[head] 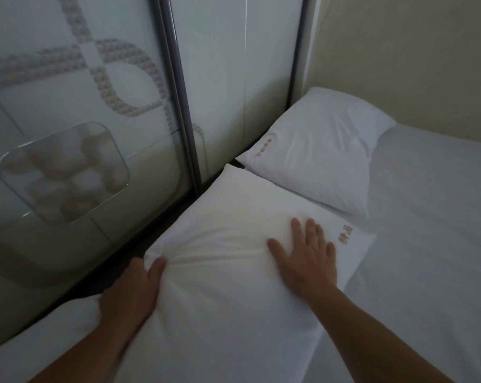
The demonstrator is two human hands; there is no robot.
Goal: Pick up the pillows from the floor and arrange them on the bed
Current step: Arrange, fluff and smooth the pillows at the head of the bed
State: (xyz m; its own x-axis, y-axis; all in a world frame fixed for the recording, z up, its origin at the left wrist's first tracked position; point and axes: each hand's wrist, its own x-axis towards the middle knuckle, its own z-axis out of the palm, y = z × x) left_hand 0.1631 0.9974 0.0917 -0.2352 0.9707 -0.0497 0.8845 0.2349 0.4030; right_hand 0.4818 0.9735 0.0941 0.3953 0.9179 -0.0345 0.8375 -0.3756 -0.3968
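A white pillow (222,230) with gold embroidery lies on the bed (427,230) in the middle of the head view. My left hand (134,288) grips its near left corner, bunching the fabric. My right hand (305,255) rests flat on top of it with fingers spread, near the embroidery. A second white pillow (316,150), also embroidered, lies just beyond it in the bed's far corner against the wall.
A sliding wardrobe door (81,120) with frosted glass and a metal frame stands close along the bed's left side, with a dark narrow gap between. A beige wall (413,56) borders the bed at the back. White sheet stretches to the right.
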